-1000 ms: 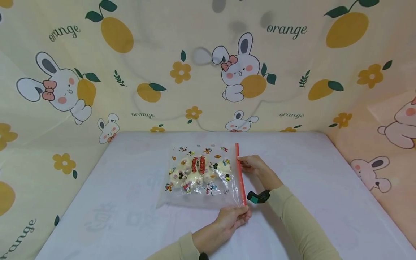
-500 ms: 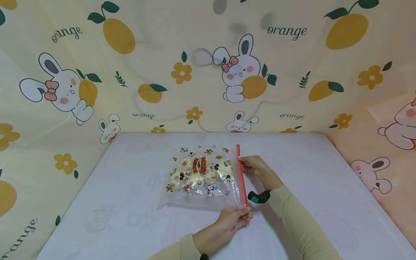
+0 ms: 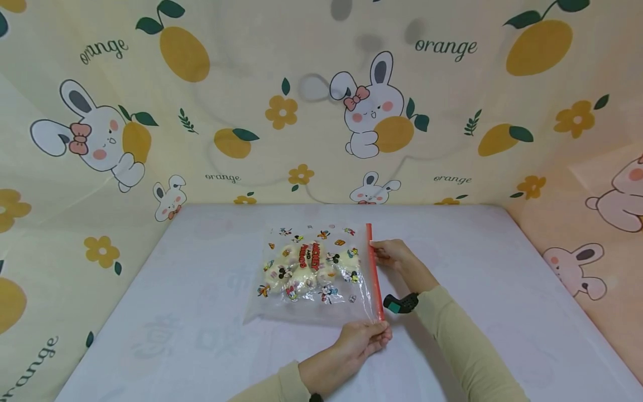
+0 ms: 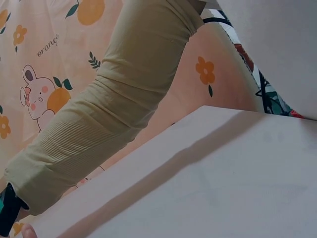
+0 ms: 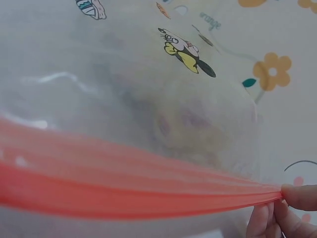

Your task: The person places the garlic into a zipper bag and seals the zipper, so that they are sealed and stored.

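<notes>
A clear zip bag (image 3: 311, 310) printed with cartoon characters lies on the table, its red zip strip (image 3: 374, 279) along the right side. Pale rounded pieces (image 3: 301, 276) show through the plastic; their kind is unclear. My left hand (image 3: 349, 349) pinches the near end of the strip, thumb on top. Farther up, my right hand (image 3: 402, 265) pinches the same strip near its far end. In the right wrist view, the red strip (image 5: 124, 198) stretches across to the right thumb and fingers (image 5: 299, 197). The left wrist view shows mostly the right sleeve (image 4: 99, 119).
The white table (image 3: 166, 290) extends around the bag on every side. Behind it hangs a cream cloth (image 3: 241, 72) with rabbits and oranges, which also covers both sides. A black wrist device (image 3: 400, 304) sits at the right cuff.
</notes>
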### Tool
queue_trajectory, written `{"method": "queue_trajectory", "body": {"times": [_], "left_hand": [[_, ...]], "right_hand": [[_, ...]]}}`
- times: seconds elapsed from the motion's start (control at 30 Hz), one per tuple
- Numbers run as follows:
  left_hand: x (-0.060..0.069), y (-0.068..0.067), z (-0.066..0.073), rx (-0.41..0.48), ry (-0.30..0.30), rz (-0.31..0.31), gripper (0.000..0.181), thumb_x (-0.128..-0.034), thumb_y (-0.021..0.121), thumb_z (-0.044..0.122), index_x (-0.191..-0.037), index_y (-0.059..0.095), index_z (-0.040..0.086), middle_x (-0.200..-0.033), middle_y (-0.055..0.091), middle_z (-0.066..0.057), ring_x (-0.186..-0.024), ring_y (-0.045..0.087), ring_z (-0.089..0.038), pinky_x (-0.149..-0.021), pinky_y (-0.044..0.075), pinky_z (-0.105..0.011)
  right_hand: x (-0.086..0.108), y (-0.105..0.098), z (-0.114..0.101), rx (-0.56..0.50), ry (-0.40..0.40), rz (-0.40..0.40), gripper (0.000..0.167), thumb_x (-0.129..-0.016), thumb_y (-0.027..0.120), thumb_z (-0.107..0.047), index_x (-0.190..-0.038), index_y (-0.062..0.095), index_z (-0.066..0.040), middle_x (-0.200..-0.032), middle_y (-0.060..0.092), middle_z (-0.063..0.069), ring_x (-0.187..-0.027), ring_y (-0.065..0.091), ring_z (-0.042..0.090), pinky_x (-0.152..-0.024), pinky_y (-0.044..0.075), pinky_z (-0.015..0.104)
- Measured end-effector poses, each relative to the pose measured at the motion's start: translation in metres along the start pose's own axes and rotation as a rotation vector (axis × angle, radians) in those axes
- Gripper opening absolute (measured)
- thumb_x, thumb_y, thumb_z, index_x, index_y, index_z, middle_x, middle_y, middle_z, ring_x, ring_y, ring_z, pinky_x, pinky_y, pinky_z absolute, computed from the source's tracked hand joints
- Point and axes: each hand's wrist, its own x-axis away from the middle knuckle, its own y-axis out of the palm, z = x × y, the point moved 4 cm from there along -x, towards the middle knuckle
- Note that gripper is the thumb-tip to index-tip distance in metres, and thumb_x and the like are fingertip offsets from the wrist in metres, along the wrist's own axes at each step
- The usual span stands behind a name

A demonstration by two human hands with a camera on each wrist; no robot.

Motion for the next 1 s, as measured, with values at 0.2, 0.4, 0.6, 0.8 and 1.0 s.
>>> {"method": "queue_trajectory", "body": {"times": [0.2, 0.4, 0.6, 0.8, 1.0], "left_hand": [[0.0, 0.0, 0.0, -0.003, -0.008, 0.005, 0.024, -0.092, 0.061, 0.008, -0.108, 0.066, -0.01, -0.073, 0.066, 0.004, -0.068, 0.06, -0.004, -0.068, 0.053, -0.016], [0.001, 0.001, 0.002, -0.008, -0.01, 0.006, 0.024, -0.0921, 0.061, 0.009, -0.107, 0.066, -0.009, -0.074, 0.067, 0.003, -0.069, 0.061, -0.004, -0.07, 0.054, -0.017], [0.0, 0.0, 0.0, -0.007, -0.019, 0.001, 0.025, -0.0919, 0.062, 0.01, -0.108, 0.066, -0.009, -0.075, 0.068, 0.003, -0.07, 0.062, -0.003, -0.07, 0.055, -0.016], [-0.001, 0.002, -0.001, -0.009, -0.005, 0.004, 0.025, -0.0921, 0.061, 0.009, -0.108, 0.065, -0.01, -0.074, 0.068, 0.004, -0.069, 0.062, -0.002, -0.069, 0.054, -0.016], [-0.001, 0.002, -0.001, -0.008, -0.003, 0.001, 0.025, -0.0919, 0.061, 0.008, -0.108, 0.065, -0.01, -0.075, 0.069, 0.003, -0.069, 0.062, -0.003, -0.07, 0.055, -0.016]], "right_hand": [[0.002, 0.0, -0.002, 0.003, 0.001, 0.009, 0.025, -0.094, 0.06, -0.017, -0.113, 0.056, 0.0, -0.067, 0.061, -0.006, -0.062, 0.058, 0.004, -0.062, 0.053, 0.015], [0.0, 0.0, -0.002, -0.002, -0.005, 0.002, 0.028, -0.094, 0.06, -0.018, -0.115, 0.056, 0.0, -0.069, 0.061, -0.006, -0.064, 0.058, 0.005, -0.063, 0.053, 0.015], [-0.002, -0.001, -0.002, 0.007, -0.014, 0.006, 0.037, -0.095, 0.06, -0.019, -0.125, 0.053, 0.003, -0.073, 0.061, -0.005, -0.066, 0.057, 0.005, -0.064, 0.053, 0.015], [-0.006, -0.001, -0.001, -0.014, -0.019, 0.004, 0.038, -0.095, 0.059, -0.018, -0.126, 0.053, 0.003, -0.072, 0.061, -0.005, -0.065, 0.057, 0.005, -0.063, 0.053, 0.015], [-0.009, -0.001, -0.001, -0.031, -0.013, 0.0, 0.034, -0.095, 0.059, -0.017, -0.122, 0.053, 0.002, -0.072, 0.061, -0.005, -0.064, 0.057, 0.005, -0.063, 0.053, 0.015]]}}
